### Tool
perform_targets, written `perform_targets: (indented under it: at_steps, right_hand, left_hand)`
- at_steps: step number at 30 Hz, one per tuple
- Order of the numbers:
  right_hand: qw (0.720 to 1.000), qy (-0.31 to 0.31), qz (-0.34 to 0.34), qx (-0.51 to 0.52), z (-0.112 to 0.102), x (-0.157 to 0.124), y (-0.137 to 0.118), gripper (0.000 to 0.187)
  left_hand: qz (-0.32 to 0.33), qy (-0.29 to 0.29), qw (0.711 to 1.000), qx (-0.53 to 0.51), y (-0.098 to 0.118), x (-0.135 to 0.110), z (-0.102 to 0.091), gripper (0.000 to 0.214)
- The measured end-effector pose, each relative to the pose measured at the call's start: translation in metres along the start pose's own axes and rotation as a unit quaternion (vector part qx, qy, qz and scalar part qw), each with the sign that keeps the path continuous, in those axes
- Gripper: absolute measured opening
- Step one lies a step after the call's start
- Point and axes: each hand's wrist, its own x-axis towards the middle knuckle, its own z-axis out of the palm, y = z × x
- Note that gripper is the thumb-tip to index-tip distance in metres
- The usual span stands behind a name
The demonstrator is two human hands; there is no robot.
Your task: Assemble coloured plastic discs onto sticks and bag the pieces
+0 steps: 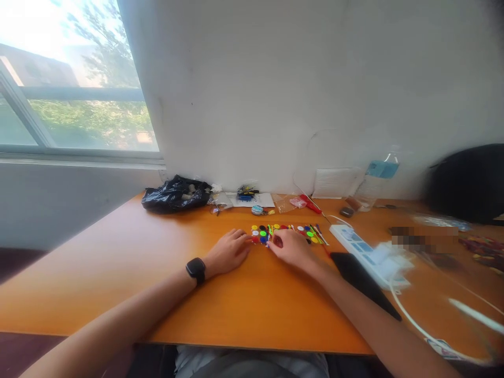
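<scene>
Working at a broad orange-brown table point(98, 273), bounded nearest by a straight edge beneath both forearms, with generous room to move leftward. Walled off at the far left by a black plastic bag point(173, 195). Tighter on the right, beside a dark flat slab point(364, 283) and a white power strip point(350, 244), easily nudged by a wide swing of the right forearm. Resting palm down with the left hand point(230, 251), fingers loosely open; reaching in with the right hand point(289, 245), thumb and forefinger curled, too small to tell any grip. Just beyond: small colored discs point(263, 233), liable to scatter if brushed by fingertips. Farther right, thin colored sticks point(318, 233), likely to roll if knocked by knuckles.
</scene>
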Motion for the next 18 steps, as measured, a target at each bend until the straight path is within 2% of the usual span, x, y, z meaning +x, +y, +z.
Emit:
perform_targets:
  at_steps: [4, 11, 18]
  right_hand:
    - [0.999, -0.004, 0.031, -0.028, 0.011, -0.004, -0.005, 0.020]
    - [0.998, -0.017, 0.057, -0.006, 0.027, -0.004, -0.001, 0.020]
    - [0.997, -0.008, 0.052, 0.050, 0.032, -0.002, 0.004, 0.019]
  left_hand:
    - [-0.004, 0.003, 0.999, 0.049, -0.001, 0.007, 0.004, 0.024]
    - [0.044, -0.024, 0.999, -0.002, -0.006, 0.010, 0.006, 0.036]
    - [0.045, -0.036, 0.998, -0.008, -0.006, 0.008, 0.005, 0.043]
